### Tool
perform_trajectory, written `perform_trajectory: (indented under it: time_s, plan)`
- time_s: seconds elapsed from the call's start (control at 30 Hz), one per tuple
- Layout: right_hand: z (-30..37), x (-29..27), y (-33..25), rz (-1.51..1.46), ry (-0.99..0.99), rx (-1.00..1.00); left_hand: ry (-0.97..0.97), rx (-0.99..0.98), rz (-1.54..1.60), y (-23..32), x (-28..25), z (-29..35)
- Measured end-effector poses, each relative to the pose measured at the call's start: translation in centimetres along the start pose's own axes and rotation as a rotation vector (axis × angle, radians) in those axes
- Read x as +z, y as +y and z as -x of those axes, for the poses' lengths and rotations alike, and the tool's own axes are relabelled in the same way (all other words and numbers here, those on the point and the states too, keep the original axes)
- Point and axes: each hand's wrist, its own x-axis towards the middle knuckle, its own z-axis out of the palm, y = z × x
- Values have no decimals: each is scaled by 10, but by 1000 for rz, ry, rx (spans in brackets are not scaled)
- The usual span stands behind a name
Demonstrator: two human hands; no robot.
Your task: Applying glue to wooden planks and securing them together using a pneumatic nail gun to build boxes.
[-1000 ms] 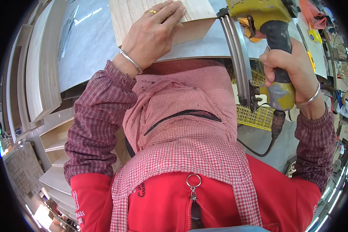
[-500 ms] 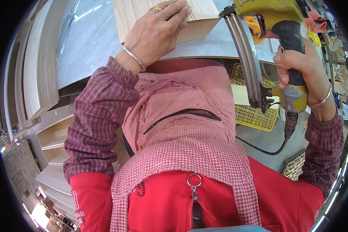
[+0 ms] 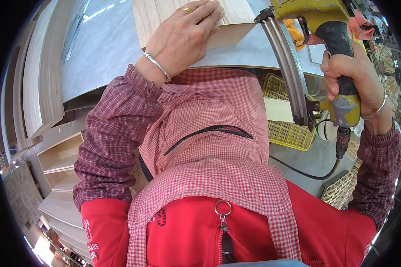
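My left hand [image 3: 182, 40] lies flat on the top of a pale wooden box [image 3: 153, 18], its fingers stretched toward the right. The box sits at the near edge of a light blue-grey worktable [image 3: 102, 53]. My right hand [image 3: 354, 73] is wrapped round the black grip of a yellow pneumatic nail gun [image 3: 312, 11]. The gun's long metal magazine [image 3: 283, 62] slants down between the hand and my apron. Its front end lies close to the box's right side; whether they touch I cannot tell. An air hose [image 3: 314, 177] runs from the grip's lower end.
Pale wooden boards [image 3: 44, 71] stand stacked at the left. Below them are open wooden boxes [image 3: 60, 158]. Yellow plastic crates [image 3: 292, 133] rest on the floor under the table's right side. An orange cloth [image 3: 295, 33] lies behind the magazine.
The nail gun and my right hand have shifted slightly to the right. My left hand stays on the box, which appears a little further right in the picture.
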Motion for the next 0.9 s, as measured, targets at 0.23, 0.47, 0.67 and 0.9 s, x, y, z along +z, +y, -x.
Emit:
perform_trajectory:
  time_s: [0.23,0.47,0.67,0.9]
  plan:
    - [-8,-8,-6,83,-82,-16,-13,18,-26,-1,1,0]
    - [2,8,-16,107,-58,-29,-388,-118,-229,4,-20,1]
    - [8,18,-23,14,-71,-77,-295,-74,-158,10,-15,-26]
    - [5,24,-26,50,-67,-44,-172,26,-248,6,-10,-16]
